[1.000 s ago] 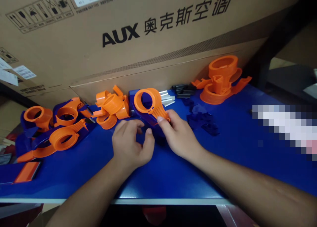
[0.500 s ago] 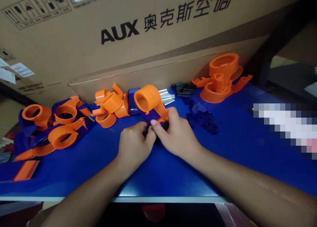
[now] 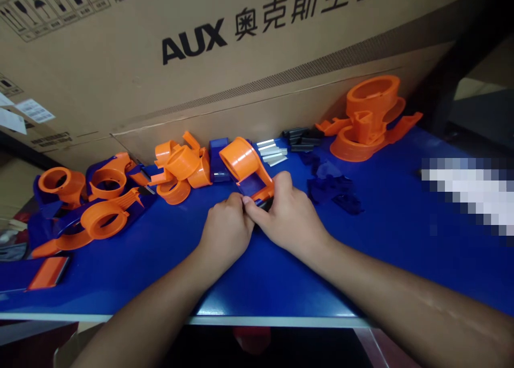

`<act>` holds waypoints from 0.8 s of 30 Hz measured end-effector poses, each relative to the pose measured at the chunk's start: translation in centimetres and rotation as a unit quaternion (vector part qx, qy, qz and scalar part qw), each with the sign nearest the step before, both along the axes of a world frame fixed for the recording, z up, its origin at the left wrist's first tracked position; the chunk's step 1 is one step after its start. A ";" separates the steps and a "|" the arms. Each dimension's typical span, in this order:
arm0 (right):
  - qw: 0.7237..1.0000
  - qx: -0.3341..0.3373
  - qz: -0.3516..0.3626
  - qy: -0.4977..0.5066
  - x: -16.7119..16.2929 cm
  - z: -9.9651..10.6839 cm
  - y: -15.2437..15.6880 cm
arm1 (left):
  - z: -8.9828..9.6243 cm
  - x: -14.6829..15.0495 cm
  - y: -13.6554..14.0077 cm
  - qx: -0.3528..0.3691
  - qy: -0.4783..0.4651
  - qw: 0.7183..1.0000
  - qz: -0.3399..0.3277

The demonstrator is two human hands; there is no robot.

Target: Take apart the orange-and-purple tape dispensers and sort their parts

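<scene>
An orange and blue tape dispenser [image 3: 246, 164] is between my hands above the middle of the table, its ring tilted up and away from me. My right hand [image 3: 291, 218] is closed round its right end, thumb lying across the near edge. At that same near edge, the curled fingers of my left hand [image 3: 228, 228] press against the dispenser and meet my right thumb. What the left fingertips grip underneath is hidden. Just behind the dispenser lie silvery metal strips [image 3: 272, 151] and a blue part [image 3: 219, 159].
Orange ring parts [image 3: 180, 164] are heaped left of centre. Several orange and blue dispensers [image 3: 105, 220] crowd the table's left end. Black strips [image 3: 303, 139], small dark blue pieces [image 3: 331, 183] and stacked orange parts [image 3: 367, 119] sit at the right. A large cardboard box [image 3: 201, 89] stands behind the blue table [image 3: 297, 287].
The dispenser has turned a little in my hands, so its ring faces differently and more orange shows. My left hand has closed in tighter beside the right thumb. The view has shifted slightly.
</scene>
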State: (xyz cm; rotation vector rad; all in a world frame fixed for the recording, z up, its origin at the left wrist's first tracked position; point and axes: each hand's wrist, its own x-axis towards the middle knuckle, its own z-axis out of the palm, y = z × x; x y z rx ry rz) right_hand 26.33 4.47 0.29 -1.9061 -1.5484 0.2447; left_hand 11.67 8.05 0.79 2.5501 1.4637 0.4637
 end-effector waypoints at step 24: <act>0.981 0.061 0.053 0.178 0.3 0.8 0.0 | -0.4 -0.7 2.3 -0.238 -0.352 0.901 -0.090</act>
